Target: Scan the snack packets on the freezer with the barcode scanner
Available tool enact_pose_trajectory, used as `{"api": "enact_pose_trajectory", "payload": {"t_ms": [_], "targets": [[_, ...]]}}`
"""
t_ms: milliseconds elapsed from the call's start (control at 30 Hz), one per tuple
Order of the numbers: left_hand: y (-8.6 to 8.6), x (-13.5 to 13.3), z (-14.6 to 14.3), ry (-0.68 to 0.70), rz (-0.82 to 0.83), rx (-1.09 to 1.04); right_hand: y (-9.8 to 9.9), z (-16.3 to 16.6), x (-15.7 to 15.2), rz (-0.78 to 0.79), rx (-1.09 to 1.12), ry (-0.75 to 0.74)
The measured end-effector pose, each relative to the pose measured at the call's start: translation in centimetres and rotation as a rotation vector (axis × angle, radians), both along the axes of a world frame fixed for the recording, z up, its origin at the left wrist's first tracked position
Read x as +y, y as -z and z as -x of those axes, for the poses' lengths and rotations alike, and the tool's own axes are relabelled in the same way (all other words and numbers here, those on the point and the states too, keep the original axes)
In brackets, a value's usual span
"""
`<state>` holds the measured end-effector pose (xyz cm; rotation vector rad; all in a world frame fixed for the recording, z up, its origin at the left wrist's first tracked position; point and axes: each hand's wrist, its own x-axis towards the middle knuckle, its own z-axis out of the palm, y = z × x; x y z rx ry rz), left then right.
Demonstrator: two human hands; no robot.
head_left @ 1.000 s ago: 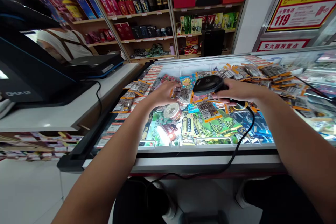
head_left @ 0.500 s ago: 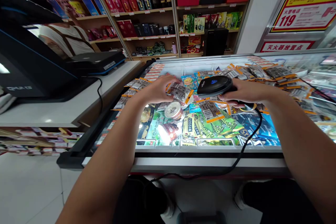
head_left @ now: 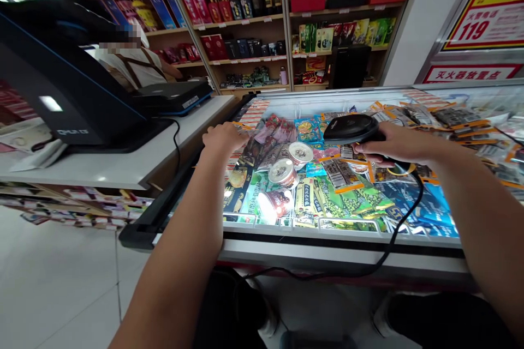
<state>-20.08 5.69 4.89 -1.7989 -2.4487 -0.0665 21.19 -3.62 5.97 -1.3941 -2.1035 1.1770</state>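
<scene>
My right hand (head_left: 395,144) is wrapped around the handle of a black barcode scanner (head_left: 351,128), held over the freezer's glass top with its head pointing left. A black cable (head_left: 403,223) runs down from it. Close below the scanner lies a snack packet (head_left: 339,173) with orange ends and a printed label. My left hand (head_left: 225,137) rests palm down at the left side of the glass, over orange-edged packets; its fingertips are hidden, so whether it grips one is unclear. More such packets (head_left: 458,117) are heaped to the right.
Through the glass, ice cream cups (head_left: 283,173) and green bags (head_left: 350,193) show inside the chest freezer (head_left: 327,251). A counter (head_left: 123,166) with a black scale-like machine (head_left: 102,114) stands at left. Behind it is a person (head_left: 133,65). Stocked shelves (head_left: 245,19) line the back.
My left hand has moved left from mid-glass, where it held a packet, to the left-side packets. My right hand still holds the scanner. The view has turned slightly left.
</scene>
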Motion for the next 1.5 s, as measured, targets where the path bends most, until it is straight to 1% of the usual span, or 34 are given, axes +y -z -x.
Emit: {"api": "enact_pose_trajectory", "payload": {"t_ms": [100,200,267,333,367,400,433,467,533,567,633,667,733,800,933,1067,1200,1267,1333,1433,1500], "targets": [[-0.3,0.2,0.7,-0.097,0.121,-0.019,0.1,0.0,0.0,-0.016,-0.009,-0.016],[-0.4,0.1,0.6,-0.127,0.159,-0.008,0.1,0.0,0.0,-0.024,-0.008,-0.019],[-0.2,-0.1,0.1,-0.096,0.106,0.041,0.1,0.0,0.0,-0.025,-0.011,-0.011],[0.2,-0.7,-1.3,-0.003,-0.013,0.074,0.0,0.0,0.1,-0.023,-0.006,-0.014],[0.4,-1.2,-2.4,0.076,-0.080,0.067,0.0,0.0,0.1,-0.021,0.000,-0.021],[0.5,-1.8,-3.7,0.200,-0.125,0.035,0.0,0.0,0.1,-0.019,0.008,-0.030],[0.7,-2.5,-5.1,0.386,-0.120,-0.037,0.0,-0.1,0.1,-0.016,0.016,-0.035],[0.9,-3.3,-6.7,0.604,-0.098,-0.129,-0.1,-0.1,0.2,-0.014,0.023,-0.034],[1.4,-4.9,-9.6,1.055,0.032,-0.279,-0.2,-0.2,0.2,-0.024,0.037,-0.009],[1.6,-5.6,-10.8,1.213,0.107,-0.315,-0.2,-0.2,0.3,-0.035,0.044,0.007],[2.0,-6.6,-12.4,1.349,0.150,-0.375,-0.3,-0.3,0.3,-0.069,0.056,0.035],[2.3,-6.9,-12.9,1.384,0.153,-0.384,-0.4,-0.3,0.3,-0.084,0.059,0.042],[2.7,-7.1,-13.3,1.426,0.142,-0.380,-0.6,-0.3,0.2,-0.097,0.058,0.044],[3.0,-7.0,-13.3,1.433,0.138,-0.357,-0.7,-0.2,0.0,-0.101,0.062,0.045],[3.1,-6.8,-13.2,1.362,0.151,-0.304,-0.8,0.0,-0.2,-0.101,0.088,0.057],[2.7,-7.1,-13.1,1.340,0.138,-0.264,-0.6,0.0,0.1,-0.108,0.083,0.043],[3.1,-6.9,-12.9,1.294,0.130,-0.241,-0.7,-0.1,0.2,-0.109,0.066,0.035],[3.5,-6.6,-12.8,1.284,0.156,-0.256,-0.8,-0.2,0.0,-0.068,0.064,0.034],[3.8,-6.3,-12.6,1.277,0.173,-0.298,-1.0,-0.3,-0.4,0.016,0.057,0.004],[3.8,-5.8,-12.1,1.257,0.181,-0.356,-1.2,-0.5,-0.7,0.142,0.043,-0.082],[3.4,-5.6,-11.6,1.249,0.155,-0.366,-1.2,-0.5,-0.9,0.171,0.040,-0.145]]}}
